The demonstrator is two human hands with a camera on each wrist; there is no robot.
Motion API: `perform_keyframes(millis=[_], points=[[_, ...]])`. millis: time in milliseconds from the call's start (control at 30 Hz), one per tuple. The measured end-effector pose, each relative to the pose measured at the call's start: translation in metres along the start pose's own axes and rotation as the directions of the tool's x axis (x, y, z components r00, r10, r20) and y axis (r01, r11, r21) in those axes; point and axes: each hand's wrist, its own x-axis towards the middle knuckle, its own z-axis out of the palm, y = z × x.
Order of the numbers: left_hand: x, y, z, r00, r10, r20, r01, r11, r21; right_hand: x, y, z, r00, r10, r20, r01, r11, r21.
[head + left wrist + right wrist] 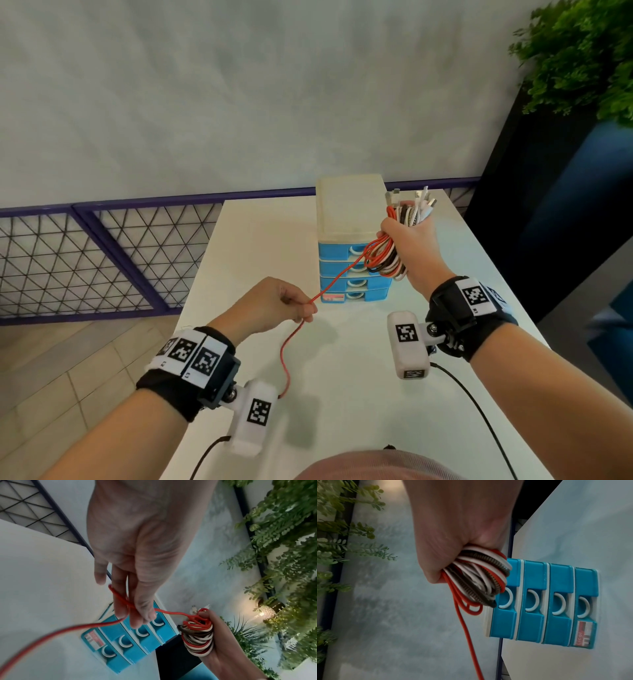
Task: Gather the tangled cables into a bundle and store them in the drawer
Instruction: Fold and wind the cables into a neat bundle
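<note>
My right hand (406,236) grips a coiled bundle of red, white and braided cables (390,260) in the air, in front of the upper drawers of a small blue drawer unit (349,274) with a cream top. Plug ends (423,202) stick out above the fist. One red cable (334,284) runs taut from the bundle down to my left hand (294,308), which pinches it between thumb and fingers. Its loose tail (286,356) hangs toward the table. In the left wrist view the red cable (171,612) crosses my fingers (120,608). The right wrist view shows the bundle (481,577) and all drawers (556,601) closed.
The white table (359,377) ends at a purple wire-mesh railing (102,257) on the left and back. A dark planter with green foliage (589,61) stands at the right. A grey wall rises behind. Black camera cords (479,411) trail from both wrists.
</note>
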Motion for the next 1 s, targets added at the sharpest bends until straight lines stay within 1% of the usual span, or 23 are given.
perform_keyframes(millis=[67,133,200,267,300,367,433,467,500,533,567,600,633,667,700,833,933,1000], points=[[0.002,-0.002,-0.001,0.999,-0.035,-0.016,0.036,0.998,0.059,-0.002,-0.002,0.0,0.996,0.031,0.083,-0.034,0.999,0.024],[0.004,-0.002,0.001,0.997,-0.071,-0.01,0.072,0.99,0.124,-0.004,-0.004,0.002,0.981,0.046,0.189,-0.064,0.994,0.085],[0.004,0.001,0.003,0.996,-0.086,-0.037,0.093,0.961,0.262,-0.006,-0.007,0.004,0.96,0.059,0.275,-0.092,0.99,0.107],[0.004,0.006,0.007,0.993,-0.056,-0.103,0.095,0.896,0.434,-0.01,-0.011,0.004,0.932,0.073,0.354,-0.112,0.99,0.089],[0.003,0.009,0.008,0.991,-0.027,-0.132,0.088,0.868,0.489,-0.011,-0.013,0.004,0.913,0.086,0.399,-0.126,0.989,0.075],[0.002,0.011,0.009,0.987,0.029,-0.157,0.062,0.835,0.547,-0.015,-0.016,0.003,0.875,0.118,0.47,-0.15,0.988,0.031],[0.002,0.009,0.009,0.987,0.08,-0.136,0.009,0.83,0.558,-0.018,-0.017,0.004,0.869,0.133,0.477,-0.131,0.991,-0.036],[0.002,0.008,0.009,0.991,0.089,-0.095,-0.026,0.852,0.523,-0.018,-0.017,0.005,0.878,0.127,0.462,-0.11,0.992,-0.063],[0.001,0.008,0.009,0.995,0.098,-0.018,-0.08,0.896,0.437,-0.018,-0.017,0.007,0.891,0.115,0.439,-0.083,0.992,-0.092],[-0.001,0.01,0.012,0.991,0.103,0.087,-0.125,0.944,0.305,-0.018,-0.016,0.009,0.904,0.101,0.416,-0.054,0.991,-0.124],[-0.004,0.014,0.014,0.972,0.117,0.206,-0.151,0.975,0.162,-0.018,-0.015,0.01,0.915,0.088,0.394,-0.032,0.988,-0.148],[-0.008,0.019,0.016,0.945,0.134,0.298,-0.158,0.986,0.06,-0.019,-0.012,0.013,0.925,0.08,0.37,-0.018,0.986,-0.168],[-0.011,0.024,0.018,0.923,0.158,0.351,-0.167,0.986,-0.003,-0.019,-0.01,0.014,0.935,0.073,0.348,-0.01,0.984,-0.18],[-0.014,0.029,0.019,0.913,0.178,0.368,-0.178,0.983,-0.034,-0.02,-0.009,0.016,0.943,0.07,0.324,-0.008,0.982,-0.187],[-0.016,0.034,0.019,0.912,0.195,0.361,-0.188,0.981,-0.055,-0.02,-0.008,0.017,0.953,0.063,0.297,-0.008,0.983,-0.182],[-0.014,0.032,0.017,0.945,0.21,0.251,-0.206,0.978,-0.046,-0.015,-0.006,0.014,0.981,0.027,0.192,0.011,0.98,-0.198],[-0.013,0.031,0.017,0.958,0.215,0.188,-0.195,0.974,-0.118,-0.014,-0.007,0.014,0.984,0.032,0.174,-0.001,0.985,-0.175],[-0.014,0.033,0.017,0.965,0.2,0.169,-0.169,0.969,-0.181,-0.014,-0.007,0.013,0.983,0.037,0.181,-0.008,0.988,-0.156]])
